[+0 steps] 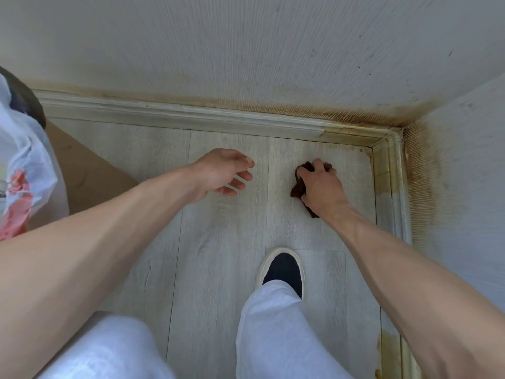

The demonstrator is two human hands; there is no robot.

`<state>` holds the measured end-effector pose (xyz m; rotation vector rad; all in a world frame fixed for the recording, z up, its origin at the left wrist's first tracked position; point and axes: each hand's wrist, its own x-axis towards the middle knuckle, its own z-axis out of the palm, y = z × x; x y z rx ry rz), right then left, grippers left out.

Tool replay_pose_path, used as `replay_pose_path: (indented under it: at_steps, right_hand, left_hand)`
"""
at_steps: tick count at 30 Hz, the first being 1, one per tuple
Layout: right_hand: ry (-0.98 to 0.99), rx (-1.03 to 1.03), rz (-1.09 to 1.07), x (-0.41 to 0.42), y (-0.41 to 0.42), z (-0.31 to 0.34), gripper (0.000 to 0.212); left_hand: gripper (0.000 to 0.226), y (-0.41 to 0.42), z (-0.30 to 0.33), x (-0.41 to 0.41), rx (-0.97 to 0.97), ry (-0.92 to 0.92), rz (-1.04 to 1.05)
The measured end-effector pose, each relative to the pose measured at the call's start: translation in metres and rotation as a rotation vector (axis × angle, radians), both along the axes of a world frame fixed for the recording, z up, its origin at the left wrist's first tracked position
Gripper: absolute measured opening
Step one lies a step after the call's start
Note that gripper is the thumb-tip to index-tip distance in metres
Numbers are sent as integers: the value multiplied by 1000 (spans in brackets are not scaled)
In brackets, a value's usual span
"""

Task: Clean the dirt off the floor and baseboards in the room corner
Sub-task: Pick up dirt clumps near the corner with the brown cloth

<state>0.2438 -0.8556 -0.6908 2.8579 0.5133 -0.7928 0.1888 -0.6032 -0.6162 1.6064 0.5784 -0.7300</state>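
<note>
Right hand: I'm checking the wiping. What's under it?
A crumpled brown rag, gripped by the right hand against the floor. The floor beneath the rag is covered, so any dirt there can't be seen.

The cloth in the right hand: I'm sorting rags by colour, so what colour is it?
Dark brown cloth, seen in the head view.

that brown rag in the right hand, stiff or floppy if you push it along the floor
Likely floppy: the brown rag bunches in crumpled folds under the right hand. Probably light, since curled fingers alone grip it. It may drag rather than glide on the floor.
</note>
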Motion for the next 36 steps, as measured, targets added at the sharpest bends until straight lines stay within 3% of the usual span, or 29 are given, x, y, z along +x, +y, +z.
replay_pose_path:
  at_steps: [8, 16, 25, 32, 36]
  right_hand:
    - [-83, -43, 81, -7, 5, -6, 46]
    - [-160, 203, -76, -13, -13, -7, 35]
    - [-297, 702, -537, -11, -30, 46, 22]
    - [-170, 1121, -925, -21, -8, 141, 27]
    - [65, 1363, -886, -24, 61, 232, 36]
  left_hand:
    - [20, 6, 3, -8, 1, -8, 14]
    - [21, 4, 8, -11, -7, -56, 64]
    - [18, -8, 42, -2, -69, -164, 272]
    - [17, 16, 130, -24, -204, -382, 437]
    - [16, 63, 186, -61, -232, -540, 531]
